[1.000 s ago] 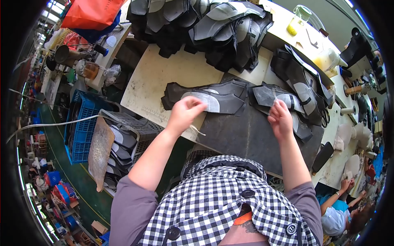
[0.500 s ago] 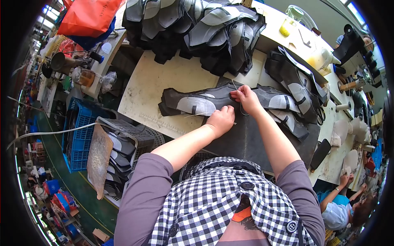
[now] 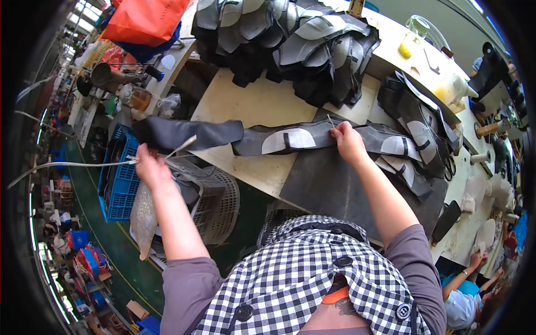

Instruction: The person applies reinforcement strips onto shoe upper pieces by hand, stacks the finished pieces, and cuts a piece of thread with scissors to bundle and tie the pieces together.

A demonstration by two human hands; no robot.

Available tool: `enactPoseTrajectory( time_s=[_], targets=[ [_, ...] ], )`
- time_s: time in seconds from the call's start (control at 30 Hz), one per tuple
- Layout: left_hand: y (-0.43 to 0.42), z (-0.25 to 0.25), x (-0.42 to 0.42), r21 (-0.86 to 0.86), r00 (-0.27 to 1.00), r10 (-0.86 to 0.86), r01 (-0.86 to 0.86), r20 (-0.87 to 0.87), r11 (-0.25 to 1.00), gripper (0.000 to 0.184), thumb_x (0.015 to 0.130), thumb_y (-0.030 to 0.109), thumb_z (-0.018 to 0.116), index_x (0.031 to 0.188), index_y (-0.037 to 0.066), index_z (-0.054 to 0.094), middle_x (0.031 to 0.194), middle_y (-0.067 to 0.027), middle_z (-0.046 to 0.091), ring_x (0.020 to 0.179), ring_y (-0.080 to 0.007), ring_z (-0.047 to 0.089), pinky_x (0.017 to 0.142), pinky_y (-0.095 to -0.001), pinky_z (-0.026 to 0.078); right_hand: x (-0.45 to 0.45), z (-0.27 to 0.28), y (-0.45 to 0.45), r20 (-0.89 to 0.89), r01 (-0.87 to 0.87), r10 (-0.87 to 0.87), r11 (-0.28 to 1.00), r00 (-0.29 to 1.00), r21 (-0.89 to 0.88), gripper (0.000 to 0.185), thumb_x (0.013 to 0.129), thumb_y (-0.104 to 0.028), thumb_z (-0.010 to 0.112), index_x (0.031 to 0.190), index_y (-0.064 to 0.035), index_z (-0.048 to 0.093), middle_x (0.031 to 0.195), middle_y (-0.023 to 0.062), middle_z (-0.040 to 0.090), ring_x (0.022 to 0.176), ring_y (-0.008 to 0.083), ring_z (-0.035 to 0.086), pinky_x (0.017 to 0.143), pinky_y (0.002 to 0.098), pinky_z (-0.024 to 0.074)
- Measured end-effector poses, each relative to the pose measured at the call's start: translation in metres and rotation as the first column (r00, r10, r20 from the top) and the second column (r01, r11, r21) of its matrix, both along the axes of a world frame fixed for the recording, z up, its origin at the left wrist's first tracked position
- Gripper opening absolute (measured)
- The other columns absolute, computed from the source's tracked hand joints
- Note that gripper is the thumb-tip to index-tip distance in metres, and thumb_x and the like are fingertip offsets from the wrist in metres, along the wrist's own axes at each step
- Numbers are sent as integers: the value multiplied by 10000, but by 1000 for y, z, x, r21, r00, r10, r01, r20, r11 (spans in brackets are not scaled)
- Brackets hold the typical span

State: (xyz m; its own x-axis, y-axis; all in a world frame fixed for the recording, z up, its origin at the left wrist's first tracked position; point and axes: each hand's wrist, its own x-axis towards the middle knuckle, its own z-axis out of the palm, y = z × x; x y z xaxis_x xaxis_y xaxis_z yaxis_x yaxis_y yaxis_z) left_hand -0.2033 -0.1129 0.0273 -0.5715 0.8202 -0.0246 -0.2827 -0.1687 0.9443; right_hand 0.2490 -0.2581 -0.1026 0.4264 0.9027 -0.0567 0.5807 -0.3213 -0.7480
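Note:
My left hand (image 3: 154, 170) is out to the left above the crates, fingers closed at the lower left end of a long dark, leather-like piece (image 3: 195, 134). That piece is blurred and stretches to the right over the table edge. A pale thin strip (image 3: 181, 147) runs beside the hand; whether the hand holds it is unclear. My right hand (image 3: 349, 140) is closed at the joint between dark pieces, with a thin pointed thing (image 3: 330, 119) showing at its fingertips. Left of it lies a dark piece with a white half-round patch (image 3: 298, 139); another patched piece (image 3: 391, 144) is on the right.
Dark pieces with pale patches are heaped at the back (image 3: 329, 50). More pieces and scissors (image 3: 449, 167) lie right, on a dark mat (image 3: 335, 187). A blue crate (image 3: 120, 192) and grey basket (image 3: 223, 206) stand left. A co-worker (image 3: 466, 301) is at lower right.
My left hand has swung far left from beside my right hand, and the dark piece now stretches out that way. My right hand stays at the joint. The whole view has shifted slightly.

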Motion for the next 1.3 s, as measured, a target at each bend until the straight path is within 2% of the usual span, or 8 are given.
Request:
enactPoseTrajectory(
  time_s=[0.17, 0.27, 0.33, 0.53, 0.6, 0.67, 0.9, 1.3],
  targets=[
    [-106, 46, 55, 58, 880, -267, 314, -392, 948, 247, 937, 190, 654, 1061, -16, 600, 926, -40, 640, 713, -67, 548, 619, -201, 442, -25, 19, -6, -177, -76, 90, 993, 980, 88, 192, 947, -203, 562, 978, -16, 534, 919, 181, 694, 847, 316, 682, 737, 415, 529],
    [-160, 19, 122, -32, 563, -585, 704, -584, 710, 175, 934, 129, 640, 1053, 1, 639, 808, 11, 566, 673, -62, 524, 616, -214, 448, -52, 67, -26, -921, -255, -66, 951, 384, -175, 138, 969, -224, 556, 969, -87, 542, 1022, 103, 694, 806, 170, 663, 713, 322, 544],
    [-195, -9, 155, -274, 230, -689, 796, -688, 540, 187, 873, 100, 666, 1053, 53, 686, 815, -29, 605, 704, -113, 592, 645, -250, 492, -53, 72, -39, -954, -407, -104, 888, 280, -216, 134, 955, -249, 576, 971, -116, 562, 1024, 75, 687, 770, 114, 618, 690, 281, 515],
    [-204, -47, 194, -316, -53, -607, 888, -793, 335, 181, 857, 223, 687, 987, 100, 711, 975, -94, 702, 866, -257, 675, 742, -339, 544, -58, 45, -75, -367, -470, 380, 860, 849, -196, 134, 905, -180, 621, 959, -63, 586, 874, 60, 664, 790, 144, 587, 710, 310, 488],
    [-157, -44, 190, -252, 118, -572, 813, -812, 525, 172, 893, 253, 653, 921, 94, 713, 869, -99, 686, 808, -280, 664, 735, -373, 537, -73, 48, -94, -180, -456, 431, 878, 884, -142, 116, 884, -124, 610, 971, -52, 582, 909, 167, 648, 867, 304, 647, 751, 375, 509],
    [-100, -55, 185, -463, -130, -460, 468, -878, 752, 161, 844, 206, 690, 921, 65, 696, 1019, -141, 638, 890, -326, 640, 795, -418, 518, -86, 48, -105, 102, -522, 528, 849, 843, -75, 98, 878, -92, 582, 973, -69, 572, 941, 159, 619, 881, 351, 632, 751, 411, 514],
    [0, -102, 182, -858, -719, -601, -11, -350, 513, 314, 717, 151, 760, 1012, 58, 705, 999, -167, 680, 948, -339, 655, 805, -443, 526, -69, 93, -132, 290, -734, 745, 658, 601, -168, 258, 758, -30, 585, 1000, -92, 523, 961, 99, 568, 906, 291, 634, 739, 402, 531],
    [-90, -71, 205, -432, -355, -251, 672, -901, 602, 91, 871, 142, 564, 943, 105, 605, 950, -126, 596, 805, -324, 638, 685, -425, 527, 32, 95, -236, 162, -21, 8, 997, 987, 76, 105, 830, -35, 653, 890, -37, 567, 863, 118, 627, 816, 322, 621, 837, 424, 517]
  ],
)
